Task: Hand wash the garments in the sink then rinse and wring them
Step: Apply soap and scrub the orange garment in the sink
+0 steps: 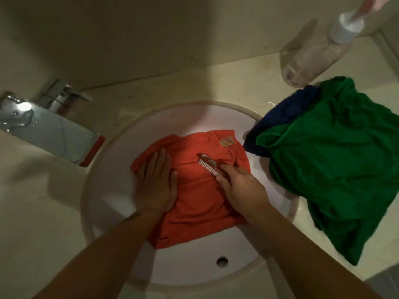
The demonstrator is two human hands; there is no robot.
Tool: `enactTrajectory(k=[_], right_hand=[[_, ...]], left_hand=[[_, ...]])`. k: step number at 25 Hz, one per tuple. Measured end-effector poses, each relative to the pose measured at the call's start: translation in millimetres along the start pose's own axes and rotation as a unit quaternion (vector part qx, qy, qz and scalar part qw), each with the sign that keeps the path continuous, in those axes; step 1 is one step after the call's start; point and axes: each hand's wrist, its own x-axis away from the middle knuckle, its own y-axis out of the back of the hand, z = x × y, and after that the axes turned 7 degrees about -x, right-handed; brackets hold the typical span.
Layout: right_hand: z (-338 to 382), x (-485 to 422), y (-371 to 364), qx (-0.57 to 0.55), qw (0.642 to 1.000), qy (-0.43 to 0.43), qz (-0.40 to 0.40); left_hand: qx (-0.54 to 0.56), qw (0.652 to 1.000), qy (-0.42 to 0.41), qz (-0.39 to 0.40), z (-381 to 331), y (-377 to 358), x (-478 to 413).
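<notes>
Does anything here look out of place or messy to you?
Only mildly: the green garment and blue garment lie crumpled on the counter, spilling over the sink rim. The orange garment sits inside, as expected.

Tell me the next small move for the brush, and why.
Probably a short scrub stroke of the brush across the orange garment. The right hand grips it with the bristles down on the cloth, and the left hand lies flat on the garment, pinning it in the sink, so the fabric looks braced for scrubbing.
</notes>
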Motion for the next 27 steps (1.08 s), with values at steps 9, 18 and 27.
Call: enactTrajectory(k=[9, 18, 27], right_hand=[[47, -33, 99, -0.011, 0.962, 0.254, -0.099], [48, -169, 168, 0.065, 0.942, 0.311, -0.113], [51, -97, 131, 0.034, 0.932, 0.288, -0.215]], left_hand=[[0.006, 0.999, -0.013, -0.029, 0, 1, 4], [0.013, 0.999, -0.017, -0.035, -2, 2, -1], [-0.015, 0.999, -0.029, -0.02, -2, -8, -2]])
